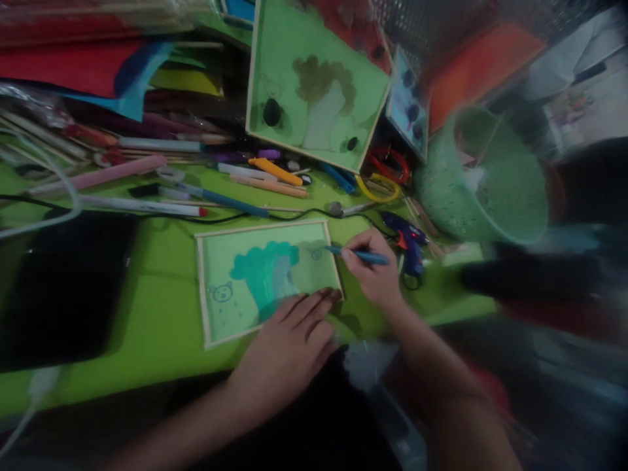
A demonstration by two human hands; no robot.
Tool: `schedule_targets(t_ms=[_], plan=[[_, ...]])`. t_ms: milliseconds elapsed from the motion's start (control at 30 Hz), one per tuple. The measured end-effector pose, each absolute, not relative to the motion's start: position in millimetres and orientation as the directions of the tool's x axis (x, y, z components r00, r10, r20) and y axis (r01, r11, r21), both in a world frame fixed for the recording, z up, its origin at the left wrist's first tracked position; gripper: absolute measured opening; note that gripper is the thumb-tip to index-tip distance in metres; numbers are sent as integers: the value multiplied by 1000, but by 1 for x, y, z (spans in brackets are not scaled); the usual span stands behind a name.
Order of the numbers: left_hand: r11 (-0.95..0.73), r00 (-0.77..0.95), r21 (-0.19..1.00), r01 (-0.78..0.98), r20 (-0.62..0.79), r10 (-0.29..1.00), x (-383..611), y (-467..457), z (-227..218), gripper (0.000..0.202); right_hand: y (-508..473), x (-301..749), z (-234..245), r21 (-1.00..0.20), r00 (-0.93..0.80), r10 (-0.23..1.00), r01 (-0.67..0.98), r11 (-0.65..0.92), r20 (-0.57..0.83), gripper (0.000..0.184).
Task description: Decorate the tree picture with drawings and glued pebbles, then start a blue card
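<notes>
A pale green picture panel (226, 261) with a thin wooden frame lies flat on the green table. On it are a teal scalloped shape (262, 275), a drawn bear-like face (222, 292) at left and a smaller drawing (315, 254) at upper right. My right hand (375, 271) grips a blue pen (366, 256), its tip over the panel's right side beside the small drawing. My left hand (294, 333) lies flat with fingers stretched across the panel's lower right edge. Part of the teal shape's lower end is hidden near that hand.
A dark flat device (69, 288) lies at left. Markers and sticks crowd the back, with a black cable (309, 211) running before them. A larger framed green picture (279, 72) leans behind. A glue gun (409, 245) and green basket (490, 209) are at right.
</notes>
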State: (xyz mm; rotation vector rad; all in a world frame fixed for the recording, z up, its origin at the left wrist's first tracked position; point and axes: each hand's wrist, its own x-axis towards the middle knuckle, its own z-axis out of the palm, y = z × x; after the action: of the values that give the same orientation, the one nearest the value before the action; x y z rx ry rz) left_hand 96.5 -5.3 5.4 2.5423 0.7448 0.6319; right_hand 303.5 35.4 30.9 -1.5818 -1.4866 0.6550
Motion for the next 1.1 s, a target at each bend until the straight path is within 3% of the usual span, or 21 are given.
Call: schedule_targets(t_ms=[1100], plan=[[-778, 764, 490, 392, 298, 573, 99, -7, 6, 20, 20, 313, 28, -925, 155, 978, 374, 70, 137, 8]])
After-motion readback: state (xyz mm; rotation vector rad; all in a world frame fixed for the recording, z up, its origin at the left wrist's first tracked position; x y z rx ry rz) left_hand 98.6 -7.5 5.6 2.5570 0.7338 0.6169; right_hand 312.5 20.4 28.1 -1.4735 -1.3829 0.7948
